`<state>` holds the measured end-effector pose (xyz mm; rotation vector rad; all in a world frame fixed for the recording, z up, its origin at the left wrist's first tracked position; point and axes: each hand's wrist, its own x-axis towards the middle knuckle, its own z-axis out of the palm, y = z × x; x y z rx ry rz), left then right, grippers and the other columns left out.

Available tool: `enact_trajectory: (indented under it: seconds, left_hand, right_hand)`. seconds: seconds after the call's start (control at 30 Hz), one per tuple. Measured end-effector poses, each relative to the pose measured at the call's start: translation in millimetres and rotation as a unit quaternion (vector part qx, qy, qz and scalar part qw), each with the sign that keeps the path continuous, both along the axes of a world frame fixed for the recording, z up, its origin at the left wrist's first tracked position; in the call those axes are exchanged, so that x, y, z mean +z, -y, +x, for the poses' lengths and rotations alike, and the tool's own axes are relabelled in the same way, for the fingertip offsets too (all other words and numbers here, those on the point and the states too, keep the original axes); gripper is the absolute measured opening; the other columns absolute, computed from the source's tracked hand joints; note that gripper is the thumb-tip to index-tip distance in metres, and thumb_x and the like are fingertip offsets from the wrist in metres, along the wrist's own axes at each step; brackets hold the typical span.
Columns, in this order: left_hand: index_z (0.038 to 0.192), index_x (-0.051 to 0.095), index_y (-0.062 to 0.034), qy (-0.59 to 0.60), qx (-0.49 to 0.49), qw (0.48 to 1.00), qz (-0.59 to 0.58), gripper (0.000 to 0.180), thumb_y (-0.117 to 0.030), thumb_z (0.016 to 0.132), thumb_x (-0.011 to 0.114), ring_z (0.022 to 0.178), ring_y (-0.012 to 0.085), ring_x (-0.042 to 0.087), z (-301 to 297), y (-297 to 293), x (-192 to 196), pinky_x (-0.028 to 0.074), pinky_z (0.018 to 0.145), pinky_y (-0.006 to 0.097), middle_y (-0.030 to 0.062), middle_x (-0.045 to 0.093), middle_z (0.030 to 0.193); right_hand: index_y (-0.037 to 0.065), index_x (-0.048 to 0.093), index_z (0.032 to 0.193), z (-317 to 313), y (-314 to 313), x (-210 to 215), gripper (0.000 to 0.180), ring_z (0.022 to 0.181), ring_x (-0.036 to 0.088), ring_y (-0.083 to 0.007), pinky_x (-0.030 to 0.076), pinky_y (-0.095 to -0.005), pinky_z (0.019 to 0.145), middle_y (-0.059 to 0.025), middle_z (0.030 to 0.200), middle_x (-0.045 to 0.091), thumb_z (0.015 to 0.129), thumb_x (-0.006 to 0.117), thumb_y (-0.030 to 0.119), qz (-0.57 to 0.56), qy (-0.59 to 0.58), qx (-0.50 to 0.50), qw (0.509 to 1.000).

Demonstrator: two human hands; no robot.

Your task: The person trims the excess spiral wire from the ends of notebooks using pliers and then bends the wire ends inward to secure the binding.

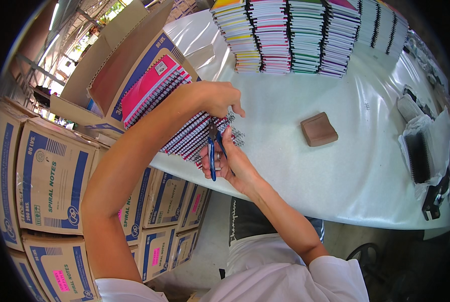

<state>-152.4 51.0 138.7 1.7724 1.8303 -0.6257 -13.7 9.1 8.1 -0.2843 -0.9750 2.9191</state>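
Blue-handled pliers (212, 160) stand nearly upright in my right hand (241, 166), whose fingers are wrapped round the handles. Their dark jaws meet the coil ends along a slanted row of spiral-bound notebooks (187, 136). My left hand (222, 99) lies over the far side of that row with its fingers curled down; what they grip is hidden beneath. Loose black wire ends stick out past the notebooks beside both hands. A pink-covered notebook (152, 88) tops the row's far end, leaning toward an open carton (104, 90).
Tall stacks of spiral notebooks (290, 40) line the table's far side. A brown block (319, 129) sits on the pale table covering (366, 171). To the right lie wrapped black coils (417, 151). Piled cartons (56, 171) stand on the left, below the table.
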Motion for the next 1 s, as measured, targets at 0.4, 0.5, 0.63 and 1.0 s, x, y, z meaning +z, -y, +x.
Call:
enact_trajectory:
  seconds: [0.4,0.5,0.63,1.0]
  left_hand:
    - [0.116,0.069,-0.0099,-0.049,-0.038,0.998,-0.014,0.047,0.000,0.071,0.062,0.113,0.0318,0.061,4,1,-6,0.050,0.093,0.038,0.0140,0.061,0.129]
    - [0.119,0.068,-0.0109,-0.018,-0.015,1.000,0.004,0.055,0.008,0.069,0.058,0.117,0.0340,0.058,6,3,-1,0.047,0.098,0.039,0.0121,0.055,0.137]
    - [0.121,0.066,-0.0095,0.006,-0.006,1.000,-0.019,0.063,0.013,0.065,0.050,0.121,0.0355,0.055,11,4,5,0.045,0.101,0.038,0.0119,0.053,0.140]
    - [0.126,0.062,-0.0039,-0.027,-0.014,0.997,-0.066,0.061,0.009,0.067,0.051,0.120,0.0363,0.055,3,-2,-6,0.045,0.100,0.040,0.0137,0.050,0.142]
  right_hand:
    - [0.005,0.055,0.087,-3,-2,-6,0.075,0.050,0.039,-0.0136,0.034,-0.0284,0.047,-0.0015,0.062,0.042,0.091,0.026,0.075,-0.051,0.009,0.038,0.998]
    - [0.005,0.056,0.089,6,5,-4,0.077,0.056,0.048,-0.0155,0.041,-0.0291,0.052,-0.0033,0.067,0.048,0.091,0.024,0.075,0.020,0.018,0.026,0.999]
    - [0.004,0.058,0.094,7,2,-13,0.081,0.067,0.059,-0.0182,0.049,-0.0305,0.063,-0.0058,0.076,0.056,0.090,0.021,0.076,0.050,0.014,-0.011,0.999]
    - [0.005,0.055,0.087,1,-12,-11,0.074,0.056,0.045,-0.0141,0.040,-0.0293,0.053,-0.0025,0.064,0.047,0.092,0.026,0.073,-0.049,0.010,0.005,0.999]
